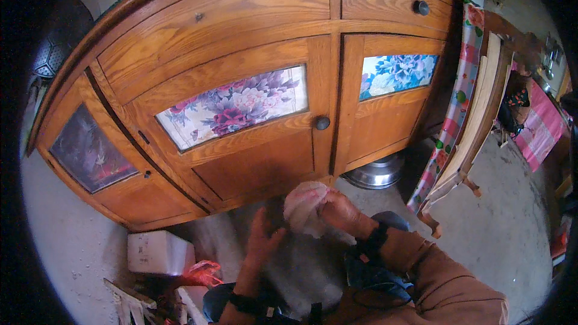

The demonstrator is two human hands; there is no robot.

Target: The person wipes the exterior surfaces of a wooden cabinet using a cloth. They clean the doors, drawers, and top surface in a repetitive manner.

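A bunched pale pinkish cloth (303,210) hangs from the fingers of my right hand (341,212). To its left, my left hand (264,237) is held low with fingers apart and nothing in it. Both hands are in front of the lower edge of a varnished wooden cabinet (266,158). The cabinet door nearest the cloth bears a floral panel (239,106) and a dark round knob (322,123). A second door to the right has a blue floral panel (399,74).
A shiny metal basin (377,174) sits on the floor under the cabinet's right part. At lower left are a white box (158,253), a red plastic bag (203,273) and a wooden stool (131,300). A wooden frame with curved legs (469,185) stands right.
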